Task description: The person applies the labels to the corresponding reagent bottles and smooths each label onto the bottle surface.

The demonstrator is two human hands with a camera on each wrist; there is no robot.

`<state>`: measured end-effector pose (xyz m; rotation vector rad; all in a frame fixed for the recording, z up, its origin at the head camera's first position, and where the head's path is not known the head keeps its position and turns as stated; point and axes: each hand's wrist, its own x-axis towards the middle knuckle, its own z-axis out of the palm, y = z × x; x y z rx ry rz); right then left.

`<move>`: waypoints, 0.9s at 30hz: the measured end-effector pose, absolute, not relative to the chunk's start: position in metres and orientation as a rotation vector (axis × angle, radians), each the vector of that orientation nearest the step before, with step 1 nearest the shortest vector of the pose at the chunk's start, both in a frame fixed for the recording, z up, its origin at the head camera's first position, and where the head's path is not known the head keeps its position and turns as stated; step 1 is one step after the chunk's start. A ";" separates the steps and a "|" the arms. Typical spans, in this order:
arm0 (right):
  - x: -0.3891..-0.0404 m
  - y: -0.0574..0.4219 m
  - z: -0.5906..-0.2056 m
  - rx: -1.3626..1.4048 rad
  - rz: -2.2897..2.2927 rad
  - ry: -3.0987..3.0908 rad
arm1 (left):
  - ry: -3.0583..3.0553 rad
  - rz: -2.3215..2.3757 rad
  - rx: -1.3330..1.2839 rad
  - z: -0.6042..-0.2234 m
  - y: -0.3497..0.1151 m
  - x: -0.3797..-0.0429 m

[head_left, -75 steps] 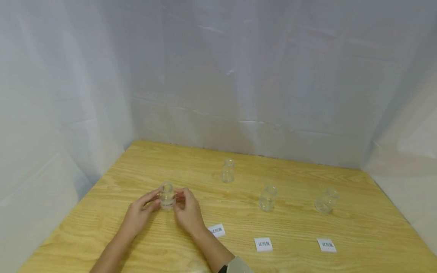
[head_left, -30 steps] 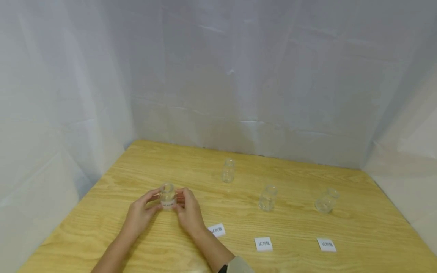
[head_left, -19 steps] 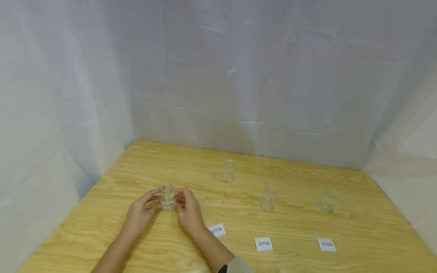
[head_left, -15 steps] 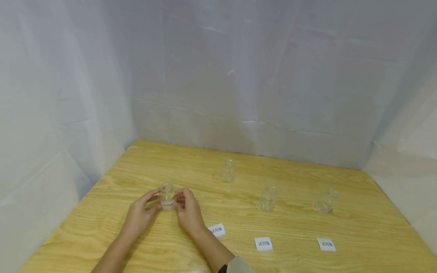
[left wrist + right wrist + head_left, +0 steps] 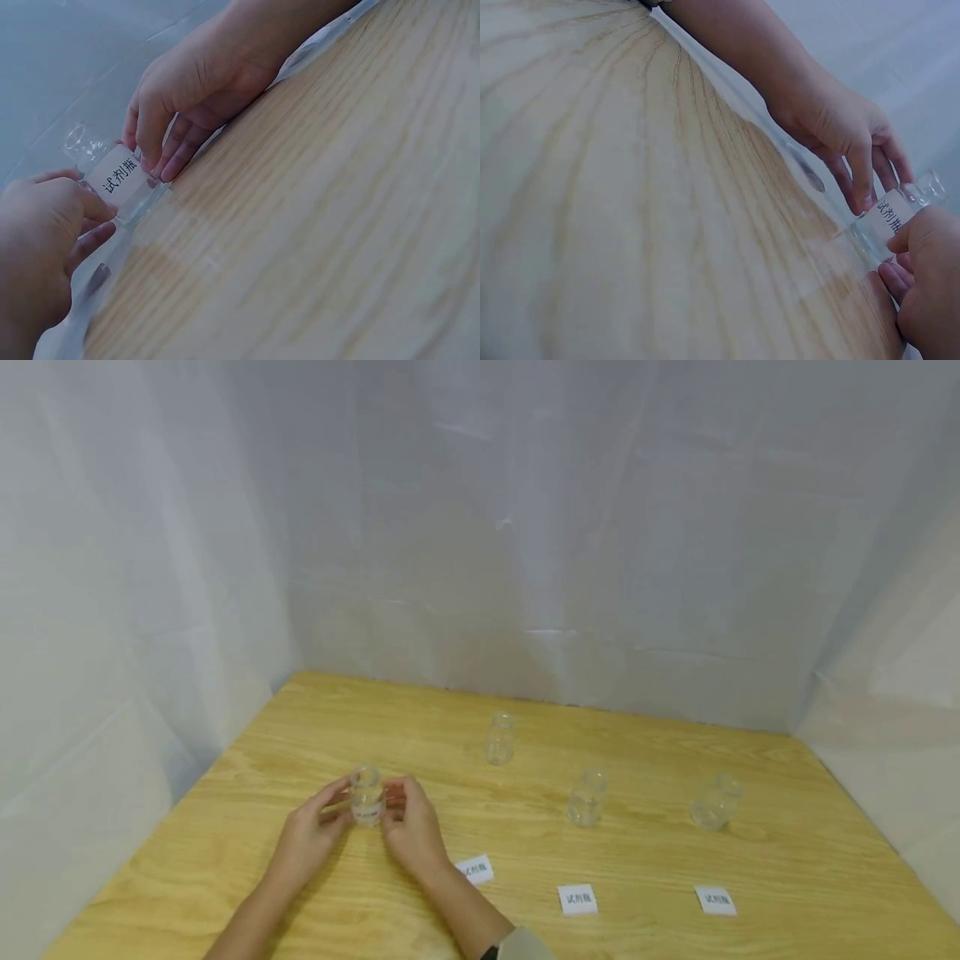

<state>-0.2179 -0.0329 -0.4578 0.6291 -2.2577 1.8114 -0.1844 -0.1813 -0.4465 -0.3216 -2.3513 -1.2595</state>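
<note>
A small clear glass bottle (image 5: 366, 794) stands upright at the left of the wooden table. Around its body lies a white paper label (image 5: 118, 177) with printed dark characters. My left hand (image 5: 308, 835) holds the bottle from the left, thumb toward the near side and fingers reaching behind. From the opposite side my right hand (image 5: 416, 833) grips it, the thumb at the label's edge. In the right wrist view the bottle's neck (image 5: 931, 185) shows past the fingers, and the right hand covers part of the label.
Three more clear bottles stand on the table: one at the back (image 5: 500, 740), one in the middle (image 5: 587, 799) and a tilted-looking one at the right (image 5: 716, 803). Three white labels (image 5: 474, 869) (image 5: 577, 899) (image 5: 716, 900) lie in front. White sheeting (image 5: 480, 527) encloses the table.
Both hands stay at the bottle, with only small shifts of thumbs and fingers along the label. The whole head view has moved slightly. The other bottles and labels have not moved.
</note>
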 end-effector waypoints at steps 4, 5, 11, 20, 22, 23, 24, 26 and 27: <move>-0.217 -0.034 -0.457 0.603 1.832 -2.263 | -2.362 -1.245 -0.321 -0.447 -0.182 -0.183; -0.216 -0.034 -0.456 0.596 1.830 -2.261 | -2.359 -1.245 -0.323 -0.447 -0.183 -0.182; -0.210 -0.027 -0.445 0.523 1.814 -2.273 | -2.295 -1.236 -0.335 -0.447 -0.183 -0.184; -0.214 0.010 -0.409 0.485 1.846 -2.157 | -1.885 -1.236 -0.301 -0.415 -0.152 -0.177; -0.218 0.023 -0.402 0.453 1.831 -2.109 | -1.829 -1.238 -0.360 -0.403 -0.140 -0.174; -0.221 0.030 -0.398 0.428 1.825 -2.089 | -1.818 -1.251 -0.394 -0.398 -0.133 -0.174; -0.224 0.036 -0.395 0.398 1.820 -2.068 | -1.815 -1.278 -0.423 -0.394 -0.126 -0.175; -0.230 0.050 -0.390 0.335 1.811 -2.037 | -1.827 -1.321 -0.479 -0.389 -0.113 -0.181; -0.234 0.056 -0.389 0.298 1.808 -2.032 | -1.847 -1.354 -0.493 -0.388 -0.107 -0.185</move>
